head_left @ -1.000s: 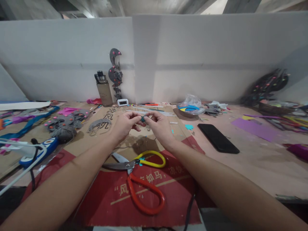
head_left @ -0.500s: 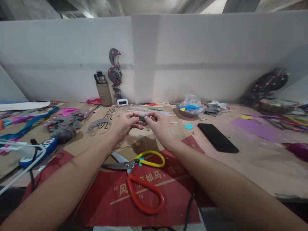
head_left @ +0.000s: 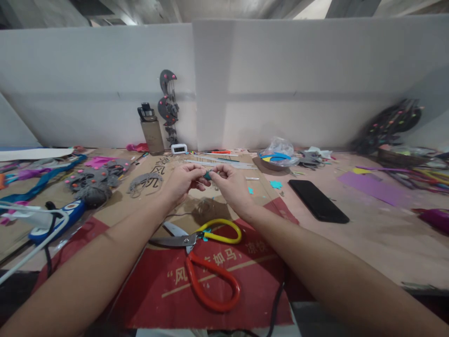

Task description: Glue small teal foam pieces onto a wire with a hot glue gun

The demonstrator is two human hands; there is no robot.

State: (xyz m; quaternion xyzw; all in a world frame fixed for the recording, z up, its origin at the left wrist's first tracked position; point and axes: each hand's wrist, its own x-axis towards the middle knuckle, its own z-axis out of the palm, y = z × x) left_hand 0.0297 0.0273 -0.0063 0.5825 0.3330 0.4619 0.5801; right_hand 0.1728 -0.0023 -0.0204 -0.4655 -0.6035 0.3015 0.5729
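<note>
Between the fingertips of both hands is a small dark-teal piece (head_left: 207, 175), mostly covered by the fingers, so its kind does not show. My left hand (head_left: 187, 181) pinches it from the left, and my right hand (head_left: 229, 185) pinches it from the other side. Both are raised over a cardboard sheet (head_left: 242, 281) with a red printed part. Nearer to me on that sheet lies a pair of scissors (head_left: 189, 240), blades spread, one handle yellow and one red. Scraps of turquoise (head_left: 276, 185) lie to the right of my right hand.
A black phone (head_left: 317, 201) lies on the right, by a purple sheet (head_left: 368, 187). A bottle (head_left: 151, 131) stands at the back left. A bowl (head_left: 275, 164) holds a plastic bag. Grey yarn (head_left: 93, 194) and a blue power strip (head_left: 75, 210) are on the left.
Both hands stay almost in place. The fingers have shifted slightly around the teal piece, which now shows less.
</note>
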